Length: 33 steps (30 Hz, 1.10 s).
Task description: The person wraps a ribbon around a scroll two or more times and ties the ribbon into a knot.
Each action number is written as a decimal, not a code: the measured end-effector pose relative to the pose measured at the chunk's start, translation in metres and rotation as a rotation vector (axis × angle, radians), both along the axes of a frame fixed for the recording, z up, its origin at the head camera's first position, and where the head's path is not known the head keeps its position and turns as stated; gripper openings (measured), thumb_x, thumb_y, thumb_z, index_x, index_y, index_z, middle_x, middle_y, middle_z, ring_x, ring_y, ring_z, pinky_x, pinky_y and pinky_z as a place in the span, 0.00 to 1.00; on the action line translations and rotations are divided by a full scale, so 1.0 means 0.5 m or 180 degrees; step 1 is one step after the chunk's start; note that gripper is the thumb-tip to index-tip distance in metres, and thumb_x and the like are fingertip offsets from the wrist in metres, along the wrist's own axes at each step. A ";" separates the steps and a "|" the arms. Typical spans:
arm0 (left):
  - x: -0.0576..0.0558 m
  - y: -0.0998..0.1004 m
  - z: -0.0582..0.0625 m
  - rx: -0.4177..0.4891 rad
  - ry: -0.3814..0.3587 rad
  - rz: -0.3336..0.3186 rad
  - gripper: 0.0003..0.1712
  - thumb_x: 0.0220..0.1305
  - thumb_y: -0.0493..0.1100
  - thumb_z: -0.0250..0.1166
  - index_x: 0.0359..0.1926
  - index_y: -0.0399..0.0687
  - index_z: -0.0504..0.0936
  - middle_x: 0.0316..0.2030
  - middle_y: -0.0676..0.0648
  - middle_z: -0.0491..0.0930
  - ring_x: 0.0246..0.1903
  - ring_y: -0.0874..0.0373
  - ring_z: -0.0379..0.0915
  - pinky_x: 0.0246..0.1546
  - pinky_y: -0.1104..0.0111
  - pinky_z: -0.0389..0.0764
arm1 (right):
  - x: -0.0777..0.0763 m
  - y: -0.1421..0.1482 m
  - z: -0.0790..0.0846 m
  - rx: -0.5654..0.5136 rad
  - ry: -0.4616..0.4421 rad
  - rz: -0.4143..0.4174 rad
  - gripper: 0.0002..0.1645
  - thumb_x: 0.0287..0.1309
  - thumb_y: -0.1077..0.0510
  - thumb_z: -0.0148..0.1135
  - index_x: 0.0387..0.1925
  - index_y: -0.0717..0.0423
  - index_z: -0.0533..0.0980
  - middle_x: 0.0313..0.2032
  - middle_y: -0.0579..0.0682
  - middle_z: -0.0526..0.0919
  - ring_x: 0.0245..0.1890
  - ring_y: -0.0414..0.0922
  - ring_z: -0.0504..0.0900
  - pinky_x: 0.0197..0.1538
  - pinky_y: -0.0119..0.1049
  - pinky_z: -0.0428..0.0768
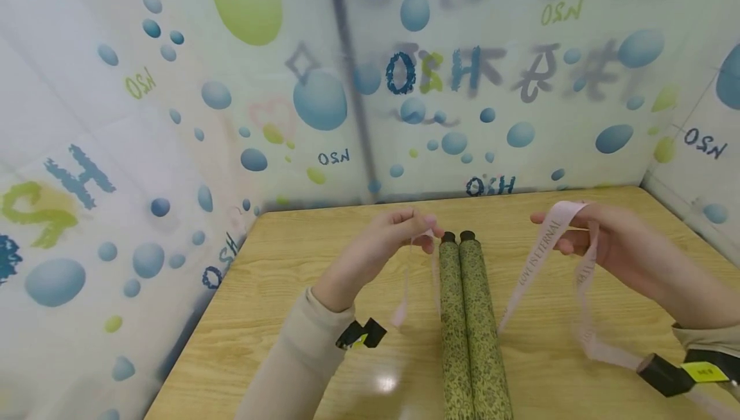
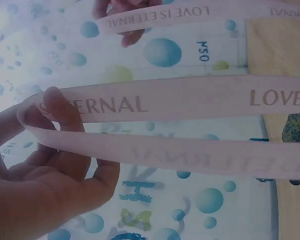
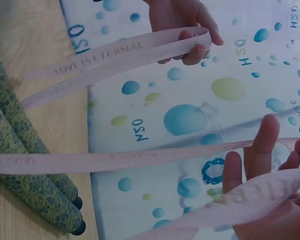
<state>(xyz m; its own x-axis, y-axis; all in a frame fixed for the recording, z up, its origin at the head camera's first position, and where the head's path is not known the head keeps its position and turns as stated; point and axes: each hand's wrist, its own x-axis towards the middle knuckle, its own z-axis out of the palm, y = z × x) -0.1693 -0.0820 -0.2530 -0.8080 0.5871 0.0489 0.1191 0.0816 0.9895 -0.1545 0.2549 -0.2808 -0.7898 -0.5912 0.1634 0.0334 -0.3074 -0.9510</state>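
Note:
My left hand (image 1: 376, 246) holds a pale pink ribbon (image 2: 190, 100) printed "LOVE IS ETERNAL", looped between its thumb and fingers above the table. To the right, my right hand (image 1: 627, 250) holds another length of ribbon (image 1: 543, 246), which runs over the index finger and hangs in a slack strip. Between the hands lie two green-gold patterned rolls (image 1: 453, 317) side by side, with black end caps (image 1: 467, 236). From both hands the ribbon slopes down to the rolls' sides; whether it passes beneath them is hidden. Neither hand touches the rolls.
The light wooden table (image 1: 277, 291) carries the rolls. A ribbon tail (image 1: 607, 352) trails at the right, by the right wrist camera (image 1: 665, 375). White sheeting (image 1: 173, 86) with blue and green bubble prints stands behind and beside the table.

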 end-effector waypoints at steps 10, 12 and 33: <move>0.004 0.006 -0.003 0.0263 0.0034 0.0305 0.17 0.64 0.37 0.53 0.50 0.32 0.78 0.49 0.43 0.78 0.53 0.55 0.69 0.57 0.62 0.66 | -0.003 -0.055 0.052 -0.0391 0.0088 0.0328 0.29 0.73 0.62 0.22 0.46 0.65 0.74 0.49 0.54 0.78 0.49 0.48 0.78 0.56 0.37 0.72; 0.002 0.016 -0.005 0.0304 0.0117 0.0312 0.17 0.65 0.35 0.53 0.51 0.32 0.77 0.50 0.41 0.78 0.52 0.55 0.71 0.57 0.63 0.67 | -0.006 -0.061 0.055 -0.0229 0.0190 0.0239 0.29 0.73 0.61 0.23 0.46 0.63 0.75 0.49 0.52 0.78 0.47 0.46 0.78 0.53 0.37 0.73; 0.016 0.103 -0.007 -0.0209 0.1272 0.0577 0.33 0.61 0.37 0.63 0.67 0.52 0.64 0.30 0.51 0.80 0.31 0.65 0.76 0.35 0.74 0.77 | 0.053 -0.170 0.074 0.1488 0.1571 -0.1651 0.22 0.71 0.57 0.41 0.60 0.63 0.69 0.47 0.38 0.76 0.43 0.40 0.71 0.44 0.28 0.68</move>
